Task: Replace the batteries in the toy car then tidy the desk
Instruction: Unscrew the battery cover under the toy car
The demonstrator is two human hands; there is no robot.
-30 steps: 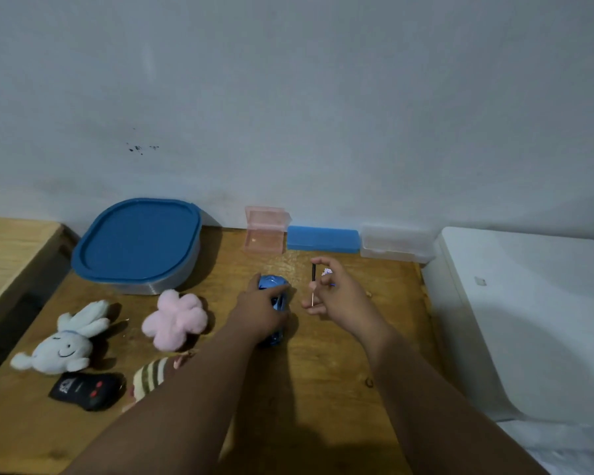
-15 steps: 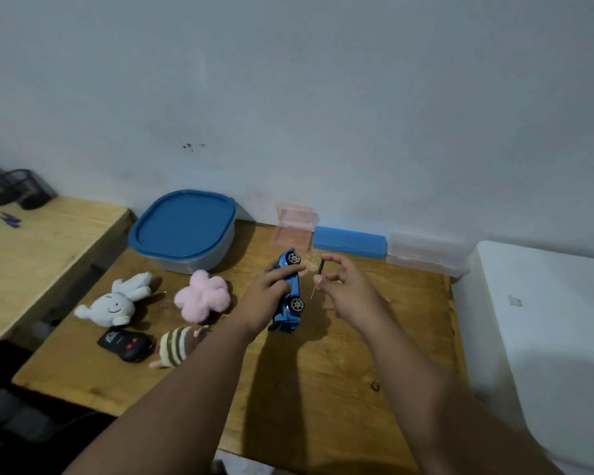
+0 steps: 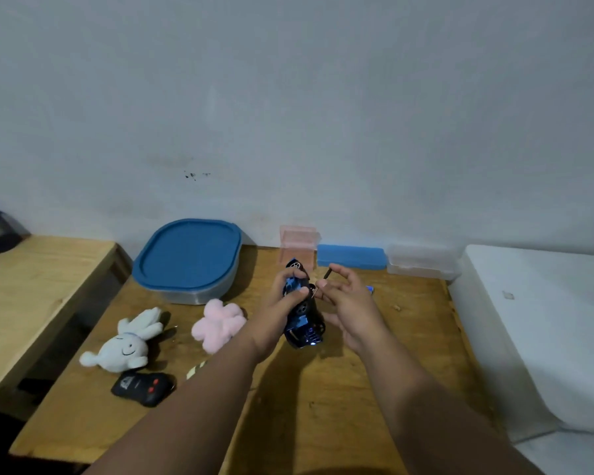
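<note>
With the fingers of the left hand (image 3: 279, 311) wrapped round the blue toy car (image 3: 304, 332), held above the bench (image 3: 323, 409) near its rear edge, the right hand (image 3: 352, 305), pinching a small screwdriver (image 3: 327, 273), should seat the tip squarely before turning.

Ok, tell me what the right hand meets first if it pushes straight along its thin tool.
The shiny blue toy car gripped in the left hand; the right hand aims its thin dark tool at it, apparently nearly touching; depth unclear.
</note>
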